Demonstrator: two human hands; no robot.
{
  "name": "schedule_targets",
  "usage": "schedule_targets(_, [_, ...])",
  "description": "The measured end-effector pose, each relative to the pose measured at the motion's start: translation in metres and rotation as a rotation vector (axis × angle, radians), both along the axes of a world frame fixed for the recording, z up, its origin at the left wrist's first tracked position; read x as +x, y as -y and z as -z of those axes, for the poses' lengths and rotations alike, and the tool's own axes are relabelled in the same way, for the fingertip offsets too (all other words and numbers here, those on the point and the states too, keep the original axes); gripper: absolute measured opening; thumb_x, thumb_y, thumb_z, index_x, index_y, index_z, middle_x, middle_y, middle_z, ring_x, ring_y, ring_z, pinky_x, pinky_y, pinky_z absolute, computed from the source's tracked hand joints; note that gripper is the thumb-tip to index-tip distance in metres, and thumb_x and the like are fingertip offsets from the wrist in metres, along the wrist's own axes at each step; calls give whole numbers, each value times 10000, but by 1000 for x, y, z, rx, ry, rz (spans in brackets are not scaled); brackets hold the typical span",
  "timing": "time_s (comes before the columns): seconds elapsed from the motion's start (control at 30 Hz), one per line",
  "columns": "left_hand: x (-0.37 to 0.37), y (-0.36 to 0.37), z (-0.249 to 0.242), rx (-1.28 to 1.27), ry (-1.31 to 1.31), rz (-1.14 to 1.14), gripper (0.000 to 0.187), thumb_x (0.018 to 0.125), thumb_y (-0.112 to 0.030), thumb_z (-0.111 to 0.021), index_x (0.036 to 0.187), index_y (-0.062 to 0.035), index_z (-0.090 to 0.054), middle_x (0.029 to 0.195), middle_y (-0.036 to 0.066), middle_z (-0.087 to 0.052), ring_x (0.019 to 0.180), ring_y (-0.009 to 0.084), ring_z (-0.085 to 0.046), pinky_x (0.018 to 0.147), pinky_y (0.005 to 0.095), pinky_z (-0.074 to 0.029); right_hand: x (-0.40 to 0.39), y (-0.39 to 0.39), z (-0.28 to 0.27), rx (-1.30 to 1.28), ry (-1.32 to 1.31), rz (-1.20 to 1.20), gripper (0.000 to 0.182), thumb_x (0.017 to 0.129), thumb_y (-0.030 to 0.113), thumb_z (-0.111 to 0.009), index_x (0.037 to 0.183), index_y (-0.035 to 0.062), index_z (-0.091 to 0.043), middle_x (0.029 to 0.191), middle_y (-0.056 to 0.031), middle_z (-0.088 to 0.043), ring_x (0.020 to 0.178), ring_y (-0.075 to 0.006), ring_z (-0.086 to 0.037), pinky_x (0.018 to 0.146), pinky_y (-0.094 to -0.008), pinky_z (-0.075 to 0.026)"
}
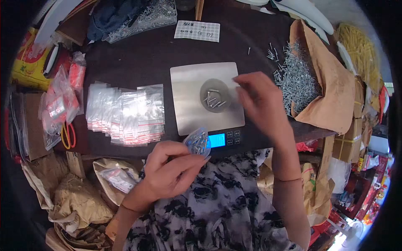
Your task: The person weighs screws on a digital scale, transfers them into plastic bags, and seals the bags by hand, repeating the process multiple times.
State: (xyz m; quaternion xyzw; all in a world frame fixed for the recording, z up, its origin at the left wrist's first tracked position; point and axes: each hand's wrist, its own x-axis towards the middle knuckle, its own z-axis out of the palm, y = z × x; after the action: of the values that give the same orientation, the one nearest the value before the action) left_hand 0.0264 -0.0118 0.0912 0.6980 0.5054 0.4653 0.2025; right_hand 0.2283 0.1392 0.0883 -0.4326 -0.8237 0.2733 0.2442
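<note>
My left hand (171, 169) pinches a small clear plastic bag (197, 143) of metal screws between thumb and fingers, in front of the scale. The bag overlaps the left end of the scale's lit blue display (217, 141). On the scale's steel plate (188, 115) stands a small round translucent dish (215, 110) with several screws (214, 100) in it. My right hand (263, 102) hovers just right of the dish, over the plate's right edge. Its thumb and index finger are apart, and I see nothing between them.
Flat clear zip bags (125, 113) with red strips overlap at the left. A heap of screws (295, 79) spills from brown paper (333, 92) at the right. Behind the scale lies a handwritten label card (197, 31). A clear bin (146, 21) of screws sits at the back left.
</note>
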Motion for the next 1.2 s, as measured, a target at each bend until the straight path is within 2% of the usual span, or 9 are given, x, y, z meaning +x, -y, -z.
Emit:
schedule_targets(0.13, [-7, 5, 2, 8, 33, 4, 211, 679, 16, -754, 866, -71, -707, 876, 55, -541, 731, 162, -538, 611, 255, -436, 65, -33, 36, 61, 301, 284, 292, 795, 177, -690, 1041, 41, -610, 1005, -173, -606, 865, -345, -628, 750, -423, -503])
schedule_targets(0.23, [-9, 5, 4, 22, 45, 23, 243, 654, 39, -756, 871, -63, -719, 888, 55, -554, 697, 172, -571, 579, 262, -453, 115, -52, 63, 300, 659, 486, 325, 789, 215, -705, 1050, 46, -613, 1024, -188, -600, 907, -357, -607, 780, -430, -494])
schedule_targets(0.33, [-5, 3, 7, 33, 44, 62, 249, 650, 40, -755, 874, -63, -720, 886, 57, -551, 687, 171, -571, 574, 263, -454, 127, -59, 79, 349, 627, 445, 327, 761, 152, -707, 1055, 43, -613, 1011, -199, -593, 926, -368, -588, 803, -432, -487])
schedule_targets(0.43, [-2, 2, 5, 28, 50, 110, 248, 648, 35, -759, 872, -64, -722, 881, 60, -549, 675, 173, -575, 569, 266, -462, 123, -62, 87, 341, 397, 341, 310, 724, 52, -679, 1029, 35, -626, 996, -197, -594, 912, -360, -592, 805, -431, -484])
schedule_targets(0.53, [-2, 3, 3, 29, 67, 143, 235, 651, 14, -770, 868, -64, -723, 871, 60, -557, 652, 178, -581, 549, 270, -468, 121, -68, 82, 188, 331, 367, 301, 686, -10, -651, 985, 26, -641, 965, -185, -599, 880, -342, -606, 787, -427, -489])
schedule_targets(0.73, [1, 8, 13, 7, 154, 249, 201, 663, -28, -780, 852, -65, -722, 892, 64, -577, 658, 184, -594, 541, 281, -476, 120, -65, 63, 148, 164, 434, 295, 691, 7, -656, 985, 28, -665, 816, -112, -641, 705, -199, -632, 681, -308, -511])
schedule_targets(0.93, [9, 3, 19, 2, 125, 382, 186, 678, -48, -783, 853, -58, -725, 1019, 103, -582, 776, 196, -617, 641, 284, -501, 87, -46, 31, -219, -211, 281, 289, 721, -27, -650, 1005, 23, -668, 829, -38, -639, 739, -70, -602, 643, -218, -490])
schedule_targets(1.13, [19, 6, 15, -204, 254, 343, 167, 739, 9, -723, 896, -43, -704, 1170, 173, -571, 935, 277, -653, 795, 322, -543, 10, -3, 1, -233, -252, -95, 258, 747, -18, -696, 999, 30, -672, 968, -73, -641, 794, -111, -624, 640, -227, -503])
schedule_targets(1.2, [15, 9, 13, -293, 294, 331, 157, 762, 28, -697, 909, -25, -686, 1219, 216, -562, 993, 296, -652, 821, 344, -548, 9, 4, -4, -181, -229, -143, 239, 747, 24, -722, 981, 34, -673, 939, -86, -647, 795, -145, -635, 639, -251, -508])
